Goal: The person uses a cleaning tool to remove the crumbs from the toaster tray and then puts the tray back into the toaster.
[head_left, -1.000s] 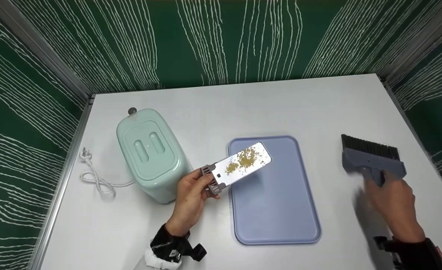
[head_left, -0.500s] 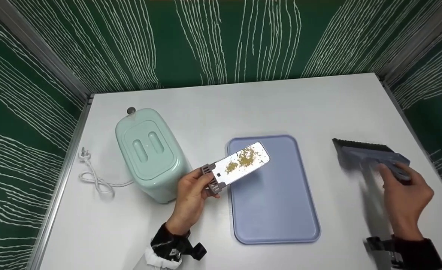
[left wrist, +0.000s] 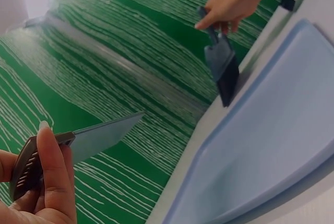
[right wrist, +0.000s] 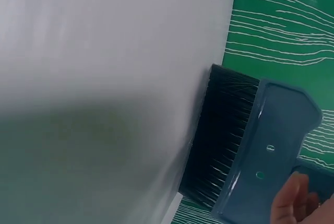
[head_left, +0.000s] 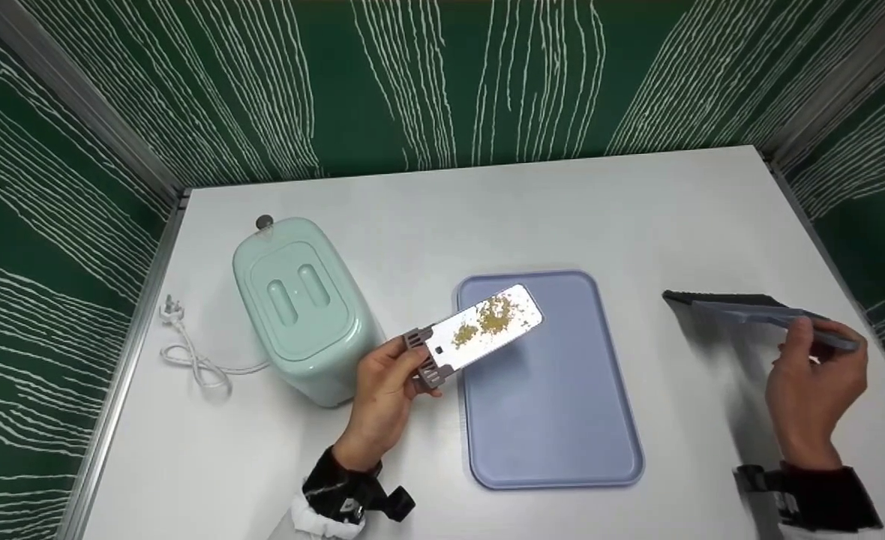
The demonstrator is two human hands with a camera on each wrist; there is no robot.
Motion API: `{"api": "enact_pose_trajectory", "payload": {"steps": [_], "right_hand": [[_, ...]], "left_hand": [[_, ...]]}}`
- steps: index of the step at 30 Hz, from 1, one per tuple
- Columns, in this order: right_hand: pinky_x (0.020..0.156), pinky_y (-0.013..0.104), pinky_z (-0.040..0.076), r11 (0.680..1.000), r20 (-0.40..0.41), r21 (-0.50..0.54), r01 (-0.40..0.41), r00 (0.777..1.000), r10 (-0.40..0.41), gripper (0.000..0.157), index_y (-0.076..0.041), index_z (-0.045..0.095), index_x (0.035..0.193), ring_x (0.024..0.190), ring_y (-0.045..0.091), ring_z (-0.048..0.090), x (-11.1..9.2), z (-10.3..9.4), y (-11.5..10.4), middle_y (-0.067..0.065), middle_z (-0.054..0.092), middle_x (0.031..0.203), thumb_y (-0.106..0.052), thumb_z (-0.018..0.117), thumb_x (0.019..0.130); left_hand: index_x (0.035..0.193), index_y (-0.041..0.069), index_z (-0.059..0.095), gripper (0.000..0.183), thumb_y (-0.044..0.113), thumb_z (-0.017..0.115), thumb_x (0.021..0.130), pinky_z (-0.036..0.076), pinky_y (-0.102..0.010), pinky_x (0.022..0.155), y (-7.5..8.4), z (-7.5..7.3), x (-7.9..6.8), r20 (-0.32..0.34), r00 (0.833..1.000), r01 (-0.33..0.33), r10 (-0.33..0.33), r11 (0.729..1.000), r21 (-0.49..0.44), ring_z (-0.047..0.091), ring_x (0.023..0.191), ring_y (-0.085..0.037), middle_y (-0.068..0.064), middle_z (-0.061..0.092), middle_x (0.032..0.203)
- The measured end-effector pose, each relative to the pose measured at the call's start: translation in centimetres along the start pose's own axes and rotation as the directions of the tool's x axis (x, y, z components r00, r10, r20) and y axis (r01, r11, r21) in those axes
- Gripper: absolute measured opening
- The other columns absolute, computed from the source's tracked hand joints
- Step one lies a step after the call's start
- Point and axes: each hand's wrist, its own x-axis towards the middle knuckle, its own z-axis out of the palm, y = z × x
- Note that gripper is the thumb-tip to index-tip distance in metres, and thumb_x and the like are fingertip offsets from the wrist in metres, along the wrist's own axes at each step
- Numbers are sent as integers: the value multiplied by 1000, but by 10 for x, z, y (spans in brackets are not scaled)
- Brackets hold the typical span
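My left hand (head_left: 379, 397) pinches the grey slotted end of a thin crumb tray (head_left: 476, 352), thumb on top. Brown-yellow crumbs (head_left: 496, 315) lie scattered over its shiny face. The crumb tray (left wrist: 104, 138) is held up, overlapping the left edge of a blue-purple tray (head_left: 555, 420) in the head view. Off to the right, my right hand (head_left: 814, 386) grips the handle of a blue-grey hand brush (head_left: 742, 309). Its wide black bristles (right wrist: 222, 135) meet the white table in the right wrist view.
A mint-green toaster-like appliance (head_left: 304, 300) with a lid stands left of the blue-purple tray. Its white cord (head_left: 221, 369) and plug (head_left: 172, 309) lie on the white table (head_left: 412, 232). Green panels (head_left: 465, 82) with white lines enclose the back and sides.
The brush has tipped from showing its broad face to nearly edge-on, bristles lowered toward the table, as my right hand turned. My left hand and the crumb tray have stayed put.
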Motion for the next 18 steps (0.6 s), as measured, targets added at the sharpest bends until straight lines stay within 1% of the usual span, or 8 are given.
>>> {"api": "enact_pose_trajectory", "payload": {"steps": [2,5,7,10,12,14,16,18], "right_hand": [[72,15,44,1000,-1,-2,-19,1000,19,17,-16,57,121,80,1,55,2,0,1,-13,56,92,-24,59,106],[73,13,45,999,-21,-22,-33,999,33,13,-20,55,116,77,-2,55,3,1,2,-17,57,89,-26,60,105],[71,10,46,998,-32,-30,-52,998,51,13,-22,54,115,72,-5,56,5,2,1,-19,58,88,-27,61,105],[66,6,48,997,-33,-25,-67,997,66,13,-20,55,116,63,-8,59,6,1,-2,-20,61,86,-26,61,105],[63,7,50,996,-20,21,-90,996,90,11,-19,57,116,60,-8,61,7,-1,-5,-18,64,84,-23,60,106],[61,8,52,988,-11,107,-115,993,117,8,-17,58,114,59,-5,64,8,-2,-8,-13,67,82,-19,59,106],[61,10,54,964,-5,221,-148,988,153,5,-15,59,110,58,-1,66,10,-3,-9,-7,69,80,-15,60,105],[60,12,55,929,-8,328,-171,983,183,5,-12,59,109,57,3,67,12,-3,-9,-2,69,78,-12,60,104]], "left_hand": [[122,-15,63,28,0,59,99,60,-27,57,0,0,0,-1,1000,-1,1,1000,0,72,71,-19,-17,76,98],[123,-15,63,28,-1,59,99,60,-27,57,0,0,0,-1,1000,-1,1,1000,2,72,72,-20,-18,75,99],[123,-16,63,28,-1,59,99,60,-28,57,0,0,0,-1,1000,-1,1,1000,4,72,72,-20,-18,75,100],[123,-17,62,29,-1,59,99,60,-28,57,0,1,0,-2,1000,-1,2,1000,7,73,74,-21,-19,75,101],[124,-17,62,30,-1,60,99,60,-28,57,0,1,0,-3,1000,1,-1,1000,9,74,74,-21,-20,75,102],[125,-18,62,31,-2,59,99,60,-28,57,0,1,0,-5,1000,3,-3,1000,8,74,74,-21,-20,75,102],[126,-18,62,31,-2,59,99,60,-27,58,1,1,0,-10,1000,8,-8,1000,10,74,74,-21,-21,75,103],[126,-19,61,32,-2,59,99,60,-28,58,0,1,0,-13,1000,8,-8,1000,15,74,74,-22,-21,75,103]]}}
